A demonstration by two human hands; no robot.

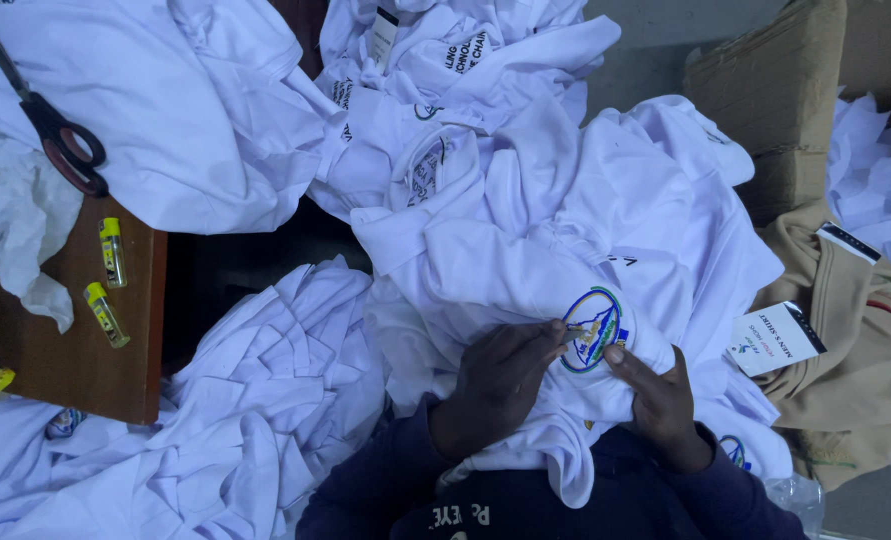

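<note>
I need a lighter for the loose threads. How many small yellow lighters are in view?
2, both on the brown wooden board at left: one yellow lighter nearer the scissors, another just below it. More may be hidden under the shirts.

A white rectangular hang tag (773,340) lies on tan cloth; a brown cardboard box (775,95) stands upper right.

Dim, cool, even light falls on my work; soft shadows sit in the folds of the white shirts (585,230). No glare, slight softness toward the edges.
</note>
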